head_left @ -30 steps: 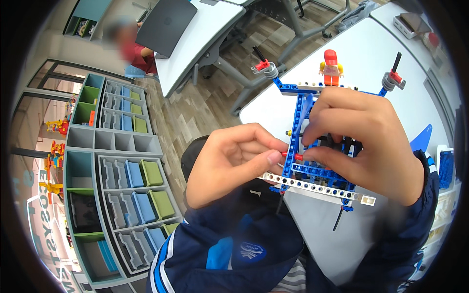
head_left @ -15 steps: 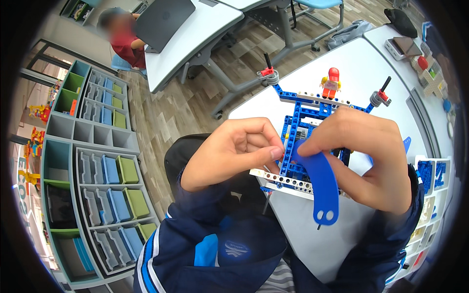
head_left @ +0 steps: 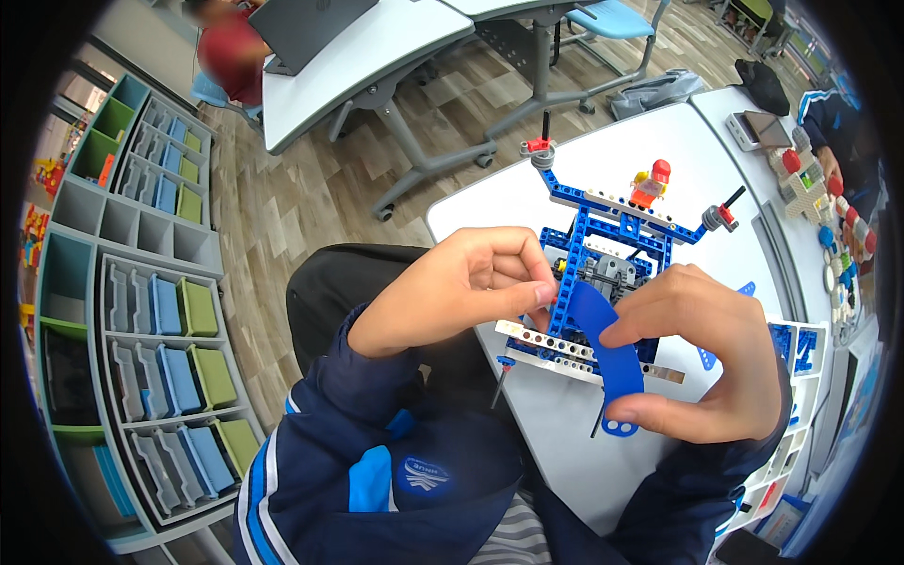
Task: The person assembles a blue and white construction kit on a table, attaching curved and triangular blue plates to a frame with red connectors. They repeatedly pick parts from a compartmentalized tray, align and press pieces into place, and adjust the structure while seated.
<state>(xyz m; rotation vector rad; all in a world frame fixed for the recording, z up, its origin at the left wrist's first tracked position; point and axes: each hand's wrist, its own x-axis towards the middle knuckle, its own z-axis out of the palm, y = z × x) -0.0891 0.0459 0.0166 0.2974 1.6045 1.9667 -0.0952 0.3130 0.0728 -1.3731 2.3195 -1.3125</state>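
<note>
A toy building-brick model (head_left: 573, 256) of blue beams, white beams and grey gears stands on the white table before me. My left hand (head_left: 457, 292) is closed in a pinch at its left side beam; a small red bit shows by the fingertips, mostly hidden. Across the model's near right part lies a curved blue panel (head_left: 620, 369), with two holes at its lower end. My right hand (head_left: 711, 348) grips this panel, fingers on its right edge and thumb near the lower end. On the far white beam sits a minifigure (head_left: 650, 186) with a red cap.
To the right, a white sorting tray (head_left: 800, 386) holds blue parts. Brick builds (head_left: 805, 179) line the table's far right, near another person's hand (head_left: 831, 165). A drawer shelf (head_left: 113, 240) stands at left. Beyond, a person in red (head_left: 231, 56) sits by a laptop (head_left: 306, 33).
My right hand has shifted from the panel's upper end down toward its lower end, uncovering the grey gears. The left hand keeps its pinch. The whole view has tilted slightly.
</note>
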